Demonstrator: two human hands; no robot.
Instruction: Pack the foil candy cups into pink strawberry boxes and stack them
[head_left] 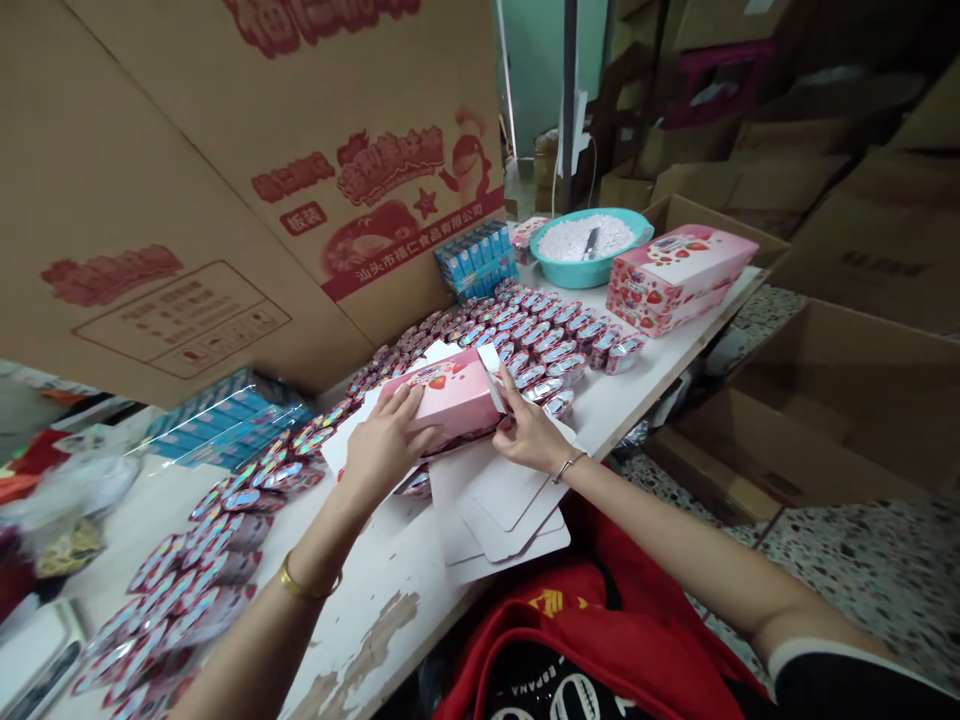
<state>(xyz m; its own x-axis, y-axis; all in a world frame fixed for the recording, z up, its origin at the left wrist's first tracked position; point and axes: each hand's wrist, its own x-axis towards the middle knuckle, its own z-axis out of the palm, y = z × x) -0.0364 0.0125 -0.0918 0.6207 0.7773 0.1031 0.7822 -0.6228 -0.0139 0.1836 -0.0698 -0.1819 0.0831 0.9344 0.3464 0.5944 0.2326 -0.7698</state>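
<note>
Pink carton (444, 392) above the surface (352, 585): left hand (386, 442), fingers closed around its 8 o'clock side, apparently for steadiness; right hand (531, 434), fingers partly open, touches its 3 o'clock end, seemingly controlling the flap (489, 358).

Wears a smooth gold bangle (296, 588) on the left wrist (319, 560), a thin silver bracelet (568, 467) on the right, a dark sleeve (847, 690) edged in white, red clothing (499, 645) with yellow markings, and black fabric (525, 668) bearing white lettering.
</note>
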